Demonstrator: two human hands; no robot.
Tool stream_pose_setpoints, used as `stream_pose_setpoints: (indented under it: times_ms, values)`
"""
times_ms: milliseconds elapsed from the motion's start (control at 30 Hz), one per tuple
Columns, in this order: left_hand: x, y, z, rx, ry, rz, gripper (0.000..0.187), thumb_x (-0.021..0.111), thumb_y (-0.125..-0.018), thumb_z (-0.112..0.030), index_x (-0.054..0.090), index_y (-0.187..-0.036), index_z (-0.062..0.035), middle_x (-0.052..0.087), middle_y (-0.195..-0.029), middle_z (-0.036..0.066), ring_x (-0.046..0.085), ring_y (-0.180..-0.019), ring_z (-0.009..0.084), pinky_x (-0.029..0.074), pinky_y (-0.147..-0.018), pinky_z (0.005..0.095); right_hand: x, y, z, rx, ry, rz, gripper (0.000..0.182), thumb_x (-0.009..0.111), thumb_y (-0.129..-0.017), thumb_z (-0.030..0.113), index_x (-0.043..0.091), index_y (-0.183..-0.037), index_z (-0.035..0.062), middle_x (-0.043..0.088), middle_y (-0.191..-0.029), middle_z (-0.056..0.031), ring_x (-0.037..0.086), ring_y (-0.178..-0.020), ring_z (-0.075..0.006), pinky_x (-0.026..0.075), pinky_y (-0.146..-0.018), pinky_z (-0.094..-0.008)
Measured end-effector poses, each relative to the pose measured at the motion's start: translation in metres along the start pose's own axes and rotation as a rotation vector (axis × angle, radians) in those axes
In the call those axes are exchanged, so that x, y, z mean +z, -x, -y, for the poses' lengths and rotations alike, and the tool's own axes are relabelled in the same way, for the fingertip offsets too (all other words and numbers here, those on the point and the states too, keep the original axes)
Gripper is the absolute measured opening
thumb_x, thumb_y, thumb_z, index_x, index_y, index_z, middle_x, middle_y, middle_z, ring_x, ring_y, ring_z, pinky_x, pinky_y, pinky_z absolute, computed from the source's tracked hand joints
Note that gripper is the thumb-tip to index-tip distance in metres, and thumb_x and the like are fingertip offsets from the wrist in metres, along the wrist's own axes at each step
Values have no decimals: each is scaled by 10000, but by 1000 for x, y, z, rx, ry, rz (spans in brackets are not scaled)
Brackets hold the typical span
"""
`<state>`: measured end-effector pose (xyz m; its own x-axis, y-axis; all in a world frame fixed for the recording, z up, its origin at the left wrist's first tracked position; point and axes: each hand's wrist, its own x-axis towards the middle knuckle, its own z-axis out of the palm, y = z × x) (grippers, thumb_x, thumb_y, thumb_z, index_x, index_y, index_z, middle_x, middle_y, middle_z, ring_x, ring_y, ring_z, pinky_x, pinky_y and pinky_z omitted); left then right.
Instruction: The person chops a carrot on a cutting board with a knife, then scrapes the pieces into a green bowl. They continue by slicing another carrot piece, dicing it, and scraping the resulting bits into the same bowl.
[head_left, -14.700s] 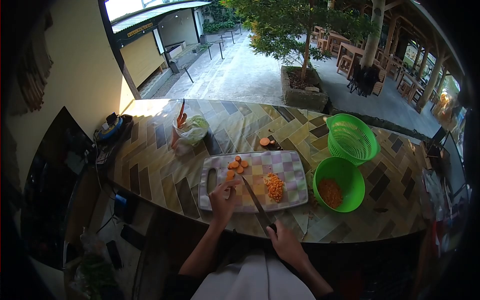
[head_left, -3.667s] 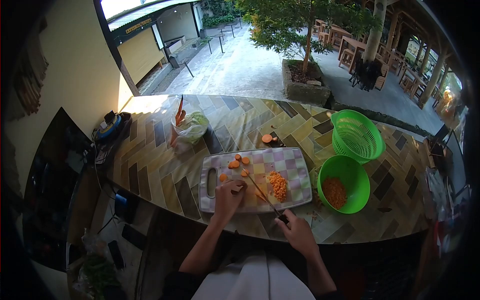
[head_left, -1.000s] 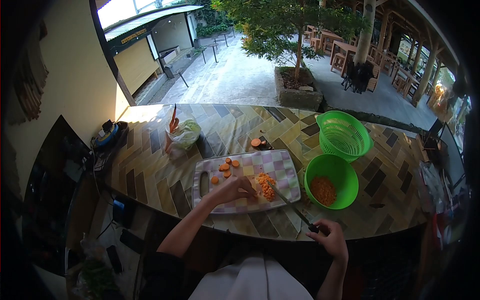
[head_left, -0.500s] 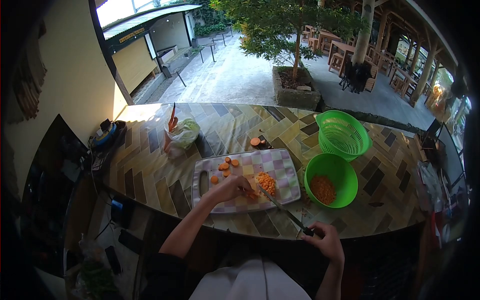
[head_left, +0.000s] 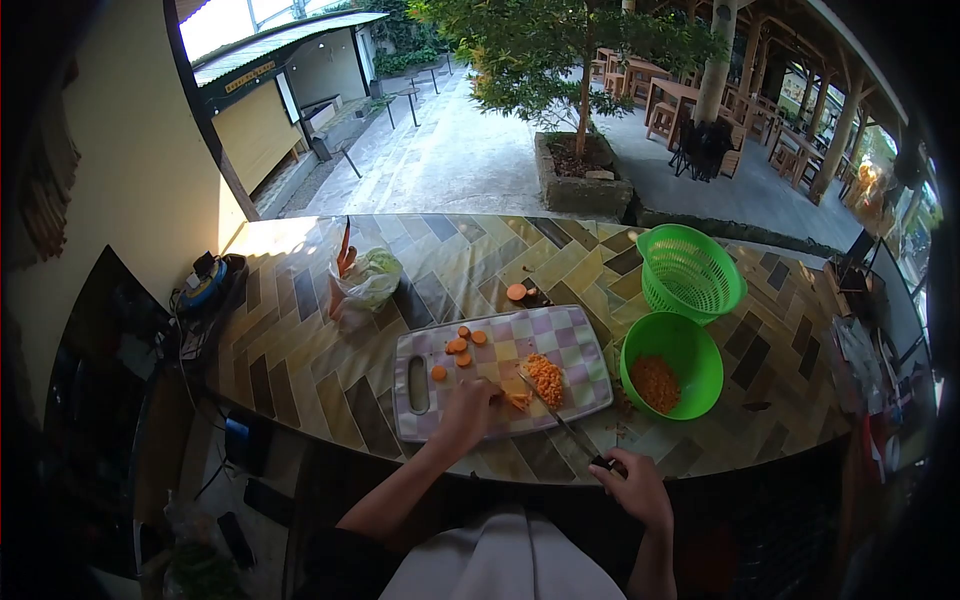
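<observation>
My right hand (head_left: 636, 488) grips the dark handle of a knife (head_left: 565, 428). The blade slants up and left over the cutting board (head_left: 590, 392), its tip near a heap of diced carrot (head_left: 544, 380). My left hand (head_left: 468, 410) is on the board with bent fingers pressed together at the left end of some carrot strips (head_left: 518, 401); the fingertips are partly hidden. Several thick carrot pieces (head_left: 458, 345) lie farther back on the board, left of the heap.
Right of the board, a green bowl (head_left: 708, 368) holds chopped carrot (head_left: 655, 384). Behind it stands a green colander (head_left: 690, 265). A carrot end (head_left: 516, 291) lies beyond the board. A plastic bag (head_left: 372, 280) of produce sits at the back left. The table's (head_left: 330, 395) front edge is close to my body.
The view has shifted slightly. My left hand has drawn back a little from the carrot strips, showing more of them. The knife stays in my right hand, its tip still beside the diced heap.
</observation>
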<state>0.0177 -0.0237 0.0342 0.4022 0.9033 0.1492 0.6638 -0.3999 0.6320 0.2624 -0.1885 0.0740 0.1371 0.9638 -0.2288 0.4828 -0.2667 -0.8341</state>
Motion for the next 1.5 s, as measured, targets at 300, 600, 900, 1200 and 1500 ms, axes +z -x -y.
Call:
stream_pose_setpoints:
  times_ms: [300, 600, 900, 1200, 1500]
  values:
    - [-5, 6, 8, 11, -60, -29, 165, 657, -816, -59, 752, -938, 1, 689, -893, 212, 668, -882, 361, 533, -802, 436, 18, 1, 8, 57, 40, 82, 361, 691, -905, 313, 664, -952, -44, 625, -621, -143, 640, -568, -183, 463, -565, -330]
    - [-15, 15, 9, -15, 74, -43, 187, 666, -832, -46, 744, -993, 8, 698, -900, 206, 668, -872, 358, 523, -769, 421, 44, 6, 8, -45, 167, 23, 321, 631, -951, 267, 657, -968, -53, 619, -591, -114, 629, -551, -170, 461, -541, -325]
    - [-8, 18, 23, 25, 179, -147, 177, 695, -807, -25, 735, -970, 32, 707, -903, 208, 689, -808, 347, 531, -732, 380, 46, 6, 22, -87, 272, -1, 326, 618, -946, 263, 644, -970, -61, 632, -687, -234, 649, -687, -398, 488, -632, -422]
    - [-12, 11, 7, -27, 155, -92, 134, 688, -830, -54, 746, -923, 22, 701, -857, 209, 678, -787, 362, 522, -729, 401, 39, 5, 27, 6, 212, 82, 349, 624, -939, 293, 648, -989, -51, 645, -752, -265, 639, -764, -448, 487, -661, -459]
    - [-4, 11, 13, 89, 115, -179, 171, 683, -789, -13, 756, -942, 3, 711, -892, 197, 685, -827, 342, 526, -749, 400, 38, 5, 30, -43, 230, 19, 361, 623, -943, 305, 643, -993, -53, 638, -749, -250, 636, -763, -437, 476, -655, -445]
